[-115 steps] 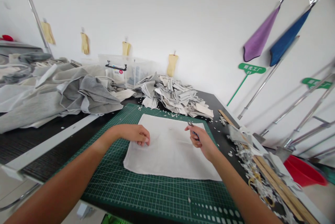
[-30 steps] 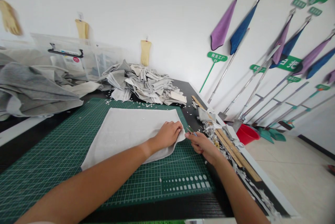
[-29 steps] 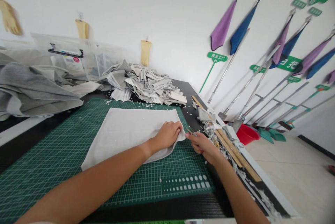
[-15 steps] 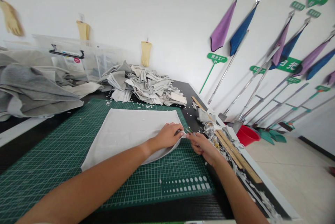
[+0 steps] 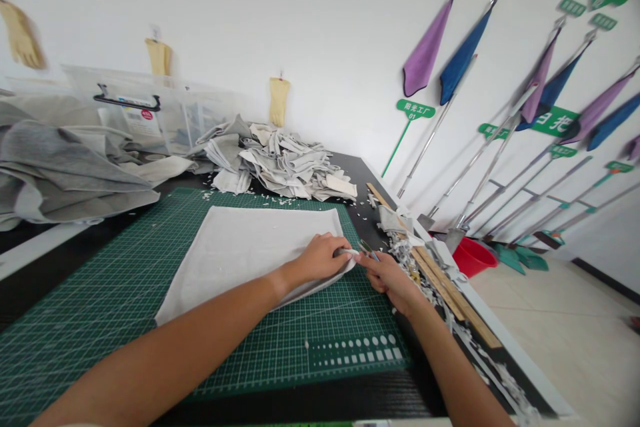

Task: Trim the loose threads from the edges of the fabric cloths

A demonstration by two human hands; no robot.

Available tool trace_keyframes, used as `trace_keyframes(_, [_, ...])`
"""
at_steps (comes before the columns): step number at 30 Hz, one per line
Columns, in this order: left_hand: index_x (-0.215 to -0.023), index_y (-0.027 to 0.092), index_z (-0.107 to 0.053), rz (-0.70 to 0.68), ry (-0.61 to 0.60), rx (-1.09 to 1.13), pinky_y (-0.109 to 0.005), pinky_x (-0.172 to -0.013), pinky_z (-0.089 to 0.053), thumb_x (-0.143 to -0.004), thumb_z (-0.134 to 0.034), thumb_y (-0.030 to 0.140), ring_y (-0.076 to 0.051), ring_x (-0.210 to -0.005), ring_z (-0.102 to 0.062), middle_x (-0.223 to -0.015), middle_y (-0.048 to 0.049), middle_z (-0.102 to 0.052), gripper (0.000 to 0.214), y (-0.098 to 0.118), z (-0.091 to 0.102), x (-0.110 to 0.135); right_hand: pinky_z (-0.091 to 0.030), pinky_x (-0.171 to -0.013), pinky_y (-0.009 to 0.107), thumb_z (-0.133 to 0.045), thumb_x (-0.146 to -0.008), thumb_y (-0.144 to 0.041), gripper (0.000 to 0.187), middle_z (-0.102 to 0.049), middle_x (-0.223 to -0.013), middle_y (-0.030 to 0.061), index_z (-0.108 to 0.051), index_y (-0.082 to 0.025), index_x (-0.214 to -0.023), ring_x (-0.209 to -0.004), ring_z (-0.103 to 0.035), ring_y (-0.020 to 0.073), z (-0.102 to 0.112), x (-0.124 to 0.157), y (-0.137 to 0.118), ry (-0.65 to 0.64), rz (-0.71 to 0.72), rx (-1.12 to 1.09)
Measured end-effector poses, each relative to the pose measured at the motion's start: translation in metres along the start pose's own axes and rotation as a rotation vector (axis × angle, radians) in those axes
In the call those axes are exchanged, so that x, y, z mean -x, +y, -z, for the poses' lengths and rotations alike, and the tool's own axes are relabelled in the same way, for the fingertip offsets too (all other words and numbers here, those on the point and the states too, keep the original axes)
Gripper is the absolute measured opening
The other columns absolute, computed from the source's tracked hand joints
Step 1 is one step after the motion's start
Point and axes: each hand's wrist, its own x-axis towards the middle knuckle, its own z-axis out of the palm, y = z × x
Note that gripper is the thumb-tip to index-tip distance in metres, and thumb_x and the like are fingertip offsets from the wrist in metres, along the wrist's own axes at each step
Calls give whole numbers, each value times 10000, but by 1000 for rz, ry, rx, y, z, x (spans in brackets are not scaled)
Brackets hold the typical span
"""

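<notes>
A pale grey-white piece of cloth [image 5: 250,240] lies on a green cutting mat [image 5: 345,320], its near right edge lifted in a curve. My left hand [image 5: 323,255] is closed on that edge, fingers pinching a raised fold at the corner. Just right of it, my right hand [image 5: 385,274] is closed around a small slim tool with two narrow metal points, seemingly thread snips [image 5: 369,250]. The points angle up and left beside the cloth corner, and a right fingertip meets the fold. The tool's handles are hidden in my palm.
Heaped grey-white cloth pieces [image 5: 285,160] lie behind the mat, with larger grey fabric [image 5: 65,167] at left before a clear plastic bin [image 5: 175,114]. Wooden strips [image 5: 450,287] and shredded scraps [image 5: 400,250] line the right table edge. A red bucket [image 5: 473,257] stands on the floor.
The snips' points have shifted slightly right and up, a little away from the cloth corner. The pinched fold sticks out slightly further towards my right fingers. My left hand has barely moved.
</notes>
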Motion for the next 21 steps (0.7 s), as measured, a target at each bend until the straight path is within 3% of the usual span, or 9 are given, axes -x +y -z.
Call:
trace_keyframes(5, [-948,244,-747,19,-11,40,-298,-876,-417,-931,-546,453,-221,-937,-624,-935,-14,-750,290,-4,0,-1,-96,-364,185,-716,-800,-511,373,-233,-538,-115,-526,-200,-880,-424,-148,42,-3,2,-3,4,29,13])
trace_keyframes(13, [-941,187,-742,28,3,369,-229,-832,-457,-943,-522,402,-172,-903,-656,-959,-15,-747,308,-7,4,-5,-92,-365,173,-571,-879,-587,389,-317,-605,-81,-523,-201,-872,-407,-210,37,-6,-1,-5,-20,9,-5])
trace_keyframes(17, [-905,187,-737,6,-4,406,-219,-811,-452,-950,-511,396,-155,-870,-649,-914,-3,-734,311,-9,3,-4,-105,-357,175,-521,-895,-622,435,-319,-596,-74,-497,-195,-812,-403,-213,39,-5,-5,0,-45,-8,-13])
trace_keyframes(21, [-923,180,-731,29,-3,395,-224,-808,-456,-946,-512,419,-159,-861,-644,-907,-9,-734,325,-14,0,-5,-123,-344,180,-500,-913,-619,418,-344,-626,-67,-524,-203,-874,-404,-253,49,-4,-11,10,-33,50,48])
